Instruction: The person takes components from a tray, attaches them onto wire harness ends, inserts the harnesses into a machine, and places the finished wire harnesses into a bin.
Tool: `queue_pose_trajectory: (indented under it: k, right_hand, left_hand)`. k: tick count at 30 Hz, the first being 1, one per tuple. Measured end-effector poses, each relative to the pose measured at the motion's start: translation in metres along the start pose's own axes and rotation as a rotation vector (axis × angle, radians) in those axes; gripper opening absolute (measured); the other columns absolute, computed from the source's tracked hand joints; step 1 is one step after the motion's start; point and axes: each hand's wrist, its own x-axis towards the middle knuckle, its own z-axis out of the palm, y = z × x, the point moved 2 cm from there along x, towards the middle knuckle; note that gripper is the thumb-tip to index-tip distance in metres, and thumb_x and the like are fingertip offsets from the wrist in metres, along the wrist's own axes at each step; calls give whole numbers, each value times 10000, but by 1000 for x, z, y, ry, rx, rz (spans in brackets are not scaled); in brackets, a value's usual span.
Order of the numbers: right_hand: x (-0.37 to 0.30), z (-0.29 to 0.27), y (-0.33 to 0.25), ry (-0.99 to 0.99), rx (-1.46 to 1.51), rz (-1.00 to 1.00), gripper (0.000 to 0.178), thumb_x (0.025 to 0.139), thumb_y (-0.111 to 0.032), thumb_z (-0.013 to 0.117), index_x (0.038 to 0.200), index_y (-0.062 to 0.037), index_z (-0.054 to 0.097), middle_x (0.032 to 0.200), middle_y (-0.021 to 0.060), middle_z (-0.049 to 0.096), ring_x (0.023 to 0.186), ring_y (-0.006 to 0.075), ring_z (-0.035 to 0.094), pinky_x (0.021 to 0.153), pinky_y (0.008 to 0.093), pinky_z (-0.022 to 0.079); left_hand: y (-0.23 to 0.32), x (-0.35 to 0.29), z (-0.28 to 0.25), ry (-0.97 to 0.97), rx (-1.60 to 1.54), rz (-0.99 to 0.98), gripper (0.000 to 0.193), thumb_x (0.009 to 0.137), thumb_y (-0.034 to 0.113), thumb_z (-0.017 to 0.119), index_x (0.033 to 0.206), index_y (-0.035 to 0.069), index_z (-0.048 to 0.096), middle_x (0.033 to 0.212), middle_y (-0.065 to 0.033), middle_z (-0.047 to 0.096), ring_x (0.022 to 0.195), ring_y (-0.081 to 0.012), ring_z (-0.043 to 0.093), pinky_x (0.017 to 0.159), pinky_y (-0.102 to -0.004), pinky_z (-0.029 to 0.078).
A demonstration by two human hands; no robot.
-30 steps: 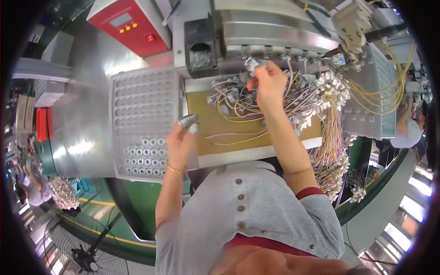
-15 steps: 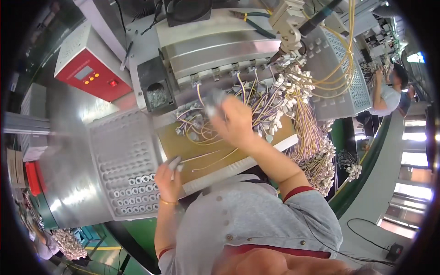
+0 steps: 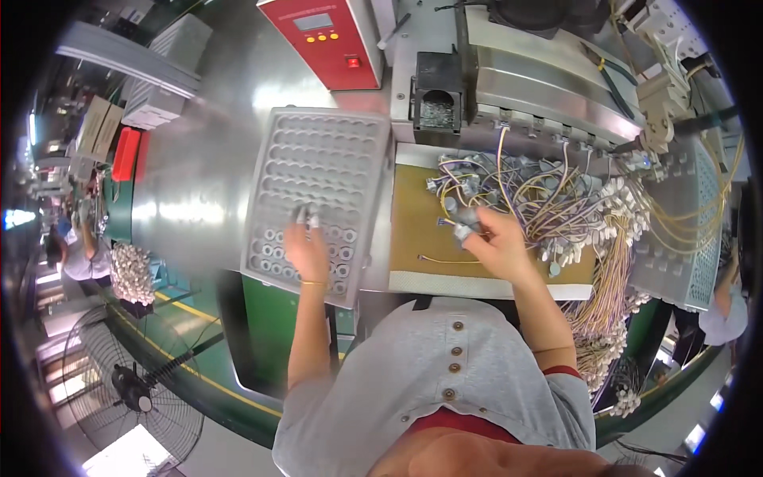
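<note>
Right grip (image 3: 502,245) narrow, contents unclear, beside wires (image 3: 547,195).

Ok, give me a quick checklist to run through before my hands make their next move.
1. Left hand over the tray: ok.
2. Ring-shaped pieces seated in the tray's nearer rows: ok, as far as the hand lets me see.
3. Left grip closed on a piece: cannot tell; the fingertips are too small and blurred.
4. Right hand at the near left edge of the wire heap: ok. Whether it holds anything: cannot tell.
5. Wires lying untangled: not ok; they overlap in a jumble.
6. Pliers away from both hands: ok, up on the machine.
</note>
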Motion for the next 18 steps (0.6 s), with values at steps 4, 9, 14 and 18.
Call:
queue_pose_trajectory:
  k: [4, 9, 14, 18]
  right_hand:
    - [2, 6, -2, 4, 69, 17, 105, 711, -19, 572, 810, 2, 544, 640, -21, 494, 556, 16, 419, 478, 184, 370]
    - [8, 10, -19, 127, 42, -92, 77, 710, -22, 580, 772, 8, 546, 611, -29, 466, 542, 15, 396, 461, 181, 340]
    - [11, 10, -13, 135, -81, -133, 60, 717, -15, 572, 723, 18, 523, 561, 5, 489, 509, 18, 409, 426, 196, 342]
    - [7, 9, -14, 144, -24, -107, 90, 709, -14, 577, 682, 13, 495, 550, -2, 481, 493, 16, 408, 414, 192, 338]
  left_hand:
    - [-72, -24, 7, 77, 654, 82, 472, 698, 404, 578, 989, 33, 584, 1113, -163, 473, 1007, -381, 408, 829, -519, 301]
    - [-38, 7, -8, -108, 282, -121, 359, 698, 199, 609, 972, -25, 549, 1033, -179, 542, 1027, -310, 467, 782, -405, 406]
    - [76, 6, 12, -524, -1384, -466, 349, 767, -5, 511, 1112, -15, 459, 1013, -135, 548, 775, -194, 584, 605, -267, 496]
    - [132, -18, 26, -716, -1420, -373, 376, 761, 10, 557, 1121, -35, 460, 970, -98, 562, 732, -158, 569, 561, -236, 452]
